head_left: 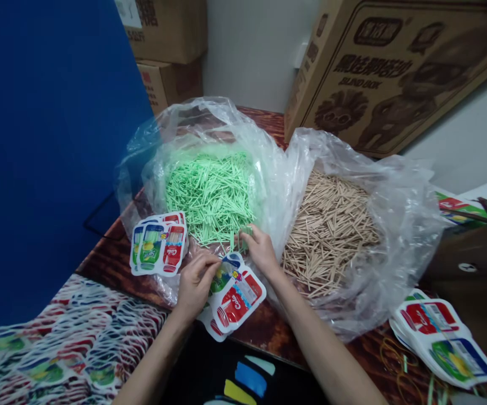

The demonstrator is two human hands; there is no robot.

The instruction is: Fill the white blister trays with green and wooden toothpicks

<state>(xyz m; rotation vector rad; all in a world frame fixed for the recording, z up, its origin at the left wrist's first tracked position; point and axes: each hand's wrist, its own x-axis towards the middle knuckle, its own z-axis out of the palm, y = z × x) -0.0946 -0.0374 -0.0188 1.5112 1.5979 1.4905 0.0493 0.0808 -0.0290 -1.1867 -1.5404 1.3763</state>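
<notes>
My left hand (pixel 195 286) is closed on the upper left edge of a cola-and-Sprite-printed packet (pixel 243 298), which lies tilted over at least one similar packet. Just above it, my right hand (pixel 260 252) has its fingers closed at the near edge of a heap of thin green sticks (pixel 209 191). A few green sticks appear between those fingertips, though they are small and blurred. The heap sits in an opened clear plastic bag (pixel 222 112). Left of my hands lies a small pile of packets (pixel 159 244), with green and tan sticks showing in the top one's windows.
A second clear bag (pixel 407 225) holds tan sticks (pixel 331 230) to the right. Many packets (pixel 78 332) lie stacked at lower left, with more packets (pixel 443 337) and rubber bands (pixel 399 360) at lower right. A blue panel (pixel 49 140) stands left; a large carton (pixel 395 73) stands behind.
</notes>
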